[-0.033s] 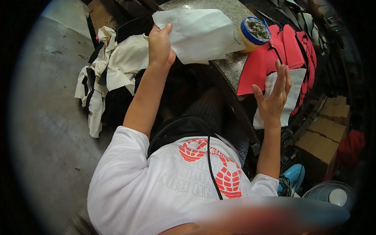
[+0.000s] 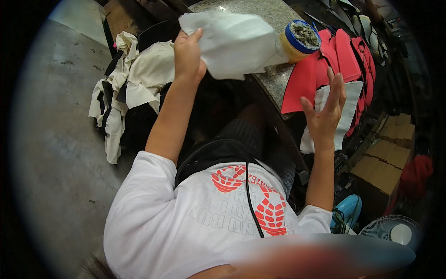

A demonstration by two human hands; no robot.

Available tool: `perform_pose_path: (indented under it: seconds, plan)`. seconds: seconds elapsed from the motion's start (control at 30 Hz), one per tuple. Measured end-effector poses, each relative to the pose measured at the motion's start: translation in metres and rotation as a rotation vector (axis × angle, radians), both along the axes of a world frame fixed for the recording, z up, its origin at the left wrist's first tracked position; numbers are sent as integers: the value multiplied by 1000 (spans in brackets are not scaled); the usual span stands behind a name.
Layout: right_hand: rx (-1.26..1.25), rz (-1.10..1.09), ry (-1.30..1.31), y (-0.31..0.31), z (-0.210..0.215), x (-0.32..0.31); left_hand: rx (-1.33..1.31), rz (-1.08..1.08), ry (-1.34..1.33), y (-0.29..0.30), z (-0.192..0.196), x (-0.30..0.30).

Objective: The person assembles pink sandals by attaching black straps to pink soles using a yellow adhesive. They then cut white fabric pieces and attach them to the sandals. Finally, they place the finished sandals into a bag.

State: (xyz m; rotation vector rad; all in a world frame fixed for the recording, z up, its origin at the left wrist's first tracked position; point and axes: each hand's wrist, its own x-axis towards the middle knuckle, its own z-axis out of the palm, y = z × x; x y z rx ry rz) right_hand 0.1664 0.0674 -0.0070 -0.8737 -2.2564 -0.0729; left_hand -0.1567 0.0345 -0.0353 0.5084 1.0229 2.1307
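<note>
Hands: two bare hands are showing, both the person's own. The left hand (image 2: 189, 56) is gripping one white sheet (image 2: 237, 44) at its left edge; the thumb is lying on the upper face, while the fingers are clamping from behind and mostly hiding. The sheet is hanging in the air near the edge of one speckled tabletop (image 2: 273, 86), and its far right corner is reaching toward the jar; whether the two are touching, I cannot tell.

The right hand (image 2: 324, 111) is rising with its fingers pointing up and its thumb standing well apart from them. It is showing in front of a second white sheet (image 2: 349, 100), which is lying partly over the red pieces (image 2: 344, 56). At least three red pieces are overlapping in that heap; an exact count is not resolving.

Containers: one yellowish jar (image 2: 291, 53) with a blue rim is standing on the tabletop, holding grey, fuzzy matter.

Surroundings: several cream cloth pieces (image 2: 151, 69) are draping at the left, too tangled for counting. One stack of brown cardboard (image 2: 378, 169) is sitting at the right; below it, one fan (image 2: 388, 228) and one blue object (image 2: 350, 208) are showing.
</note>
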Motion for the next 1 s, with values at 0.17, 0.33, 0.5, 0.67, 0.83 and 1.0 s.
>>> perform_pose_path:
  seconds: [0.17,0.33,0.5,0.67,0.83,1.0]
  plan:
    - [-255,156,286,39,24,-33,-43,-82,192,-16,19,-1]
    - [-192,169,253,61,22,-70,-26,-222,400,9,21,6]
    - [-19,-98,59,38,5,-51,-153,115,809,75,1,-27]
    - [-89,-359,-163,43,-2,-6,-232,296,1263,112,-31,-30]
    - [-139,-344,-120,69,-12,12,-236,149,1276,113,-45,-22]
    - [-41,-289,-116,98,-15,26,-341,424,1487,109,-34,-19]
